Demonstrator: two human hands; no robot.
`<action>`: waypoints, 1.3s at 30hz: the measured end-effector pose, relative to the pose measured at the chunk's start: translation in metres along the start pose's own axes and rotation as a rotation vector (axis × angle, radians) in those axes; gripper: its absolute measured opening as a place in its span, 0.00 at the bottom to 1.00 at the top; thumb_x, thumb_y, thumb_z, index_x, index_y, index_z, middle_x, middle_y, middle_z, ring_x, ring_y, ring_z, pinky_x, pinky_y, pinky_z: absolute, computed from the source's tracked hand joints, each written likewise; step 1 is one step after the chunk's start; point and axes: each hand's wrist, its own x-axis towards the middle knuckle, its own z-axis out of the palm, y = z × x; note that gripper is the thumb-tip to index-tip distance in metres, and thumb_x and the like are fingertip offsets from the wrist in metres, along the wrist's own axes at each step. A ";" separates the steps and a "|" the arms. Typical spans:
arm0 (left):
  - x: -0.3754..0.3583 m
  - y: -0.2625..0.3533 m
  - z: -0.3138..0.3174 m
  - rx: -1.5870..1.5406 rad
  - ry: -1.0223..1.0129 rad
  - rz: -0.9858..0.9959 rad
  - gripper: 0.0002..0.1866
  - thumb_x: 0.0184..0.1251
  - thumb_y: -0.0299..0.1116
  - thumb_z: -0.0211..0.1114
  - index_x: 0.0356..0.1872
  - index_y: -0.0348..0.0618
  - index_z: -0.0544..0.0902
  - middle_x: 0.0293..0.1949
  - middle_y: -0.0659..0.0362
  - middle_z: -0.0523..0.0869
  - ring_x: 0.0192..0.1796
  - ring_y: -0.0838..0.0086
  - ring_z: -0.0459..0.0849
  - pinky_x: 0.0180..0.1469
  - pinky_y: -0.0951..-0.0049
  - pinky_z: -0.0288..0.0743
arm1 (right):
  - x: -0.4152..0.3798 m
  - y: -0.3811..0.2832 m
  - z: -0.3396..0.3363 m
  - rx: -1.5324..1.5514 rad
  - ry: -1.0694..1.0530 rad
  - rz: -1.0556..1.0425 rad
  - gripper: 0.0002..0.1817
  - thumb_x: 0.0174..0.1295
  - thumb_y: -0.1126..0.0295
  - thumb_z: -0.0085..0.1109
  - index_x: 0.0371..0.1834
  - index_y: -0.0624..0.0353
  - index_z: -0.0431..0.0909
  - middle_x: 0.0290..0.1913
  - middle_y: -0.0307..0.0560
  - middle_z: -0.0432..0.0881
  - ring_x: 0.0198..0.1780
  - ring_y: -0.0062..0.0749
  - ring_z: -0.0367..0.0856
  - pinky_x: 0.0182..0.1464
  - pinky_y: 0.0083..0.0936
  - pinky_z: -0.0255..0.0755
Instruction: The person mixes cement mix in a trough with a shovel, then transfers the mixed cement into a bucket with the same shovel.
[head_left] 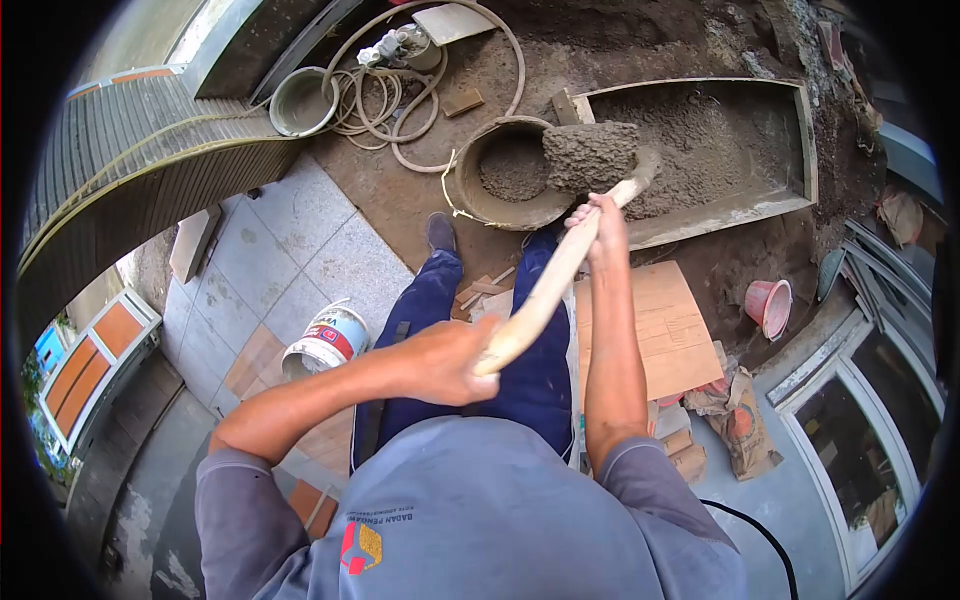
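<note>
My left hand (445, 362) grips the near end of a pale wooden shovel handle (545, 290). My right hand (598, 222) holds the same handle further up, close to the blade. The shovel blade (592, 155) carries a heap of grey mortar and hangs over the right rim of a round mortar pan (470, 195) that has some mortar in it. Just right of the pan lies a long mixing trough (770, 195) full of grey mortar. My legs in blue trousers stand just in front of the pan.
A coiled hose (400, 90) and a grey bucket (300, 100) lie at the back left. A white paint bucket (325, 340) stands on tiles by my left leg. A cardboard sheet (665, 330), an orange bucket (770, 305) and cement bags (740, 425) are at right, beside a window frame.
</note>
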 end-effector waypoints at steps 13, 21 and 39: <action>0.019 -0.181 0.011 0.300 0.230 0.002 0.31 0.51 0.31 0.69 0.59 0.43 0.70 0.49 0.45 0.81 0.53 0.48 0.80 0.56 0.54 0.72 | -0.012 0.051 0.021 -0.067 0.038 -0.279 0.06 0.61 0.73 0.53 0.34 0.61 0.67 0.24 0.44 0.70 0.22 0.34 0.73 0.29 0.39 0.78; 0.253 0.021 0.053 0.062 0.130 0.199 0.20 0.56 0.32 0.66 0.49 0.40 0.73 0.32 0.43 0.84 0.39 0.47 0.84 0.42 0.53 0.75 | -0.004 -0.245 -0.070 -0.150 0.211 -0.624 0.06 0.60 0.72 0.55 0.35 0.61 0.70 0.24 0.42 0.70 0.21 0.30 0.71 0.24 0.33 0.73; 0.436 0.089 0.098 0.051 0.076 -0.428 0.23 0.54 0.31 0.64 0.48 0.24 0.74 0.38 0.30 0.83 0.45 0.41 0.85 0.49 0.53 0.77 | 0.253 -0.217 -0.245 -0.291 0.253 0.057 0.08 0.60 0.71 0.55 0.36 0.66 0.70 0.22 0.47 0.72 0.19 0.36 0.75 0.21 0.37 0.76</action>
